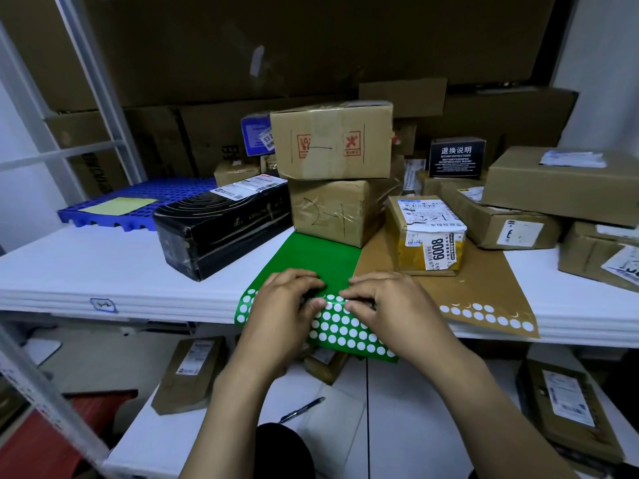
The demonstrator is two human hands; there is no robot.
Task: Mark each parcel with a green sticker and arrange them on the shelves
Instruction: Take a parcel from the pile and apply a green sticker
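so both hands are bunched up on the green sticker sheet point(311, 254). left grip point(287, 305) and right grip point(380, 302) have their fingers curled right down, tips almost meeting, pinching at the row where the used-up white circles start. can't tell if a sticker has actually come up yet, the fingers cover that spot

the sheet runs lengthways straight away from the grip, and its near end hangs over the edge of the white shelf point(103, 271). just right of the right grip there's a brown sheet point(466, 288), also partly used

every parcel is past the grip, further back on the shelf. the small parcel with the 6008 label point(428, 233) sits just beyond the right grip and looks like the easiest reach for that hand. the black box point(224, 229) is beyond and left of the left grip, and two stacked brown boxes point(332, 174) are dead ahead at the sheet's far end
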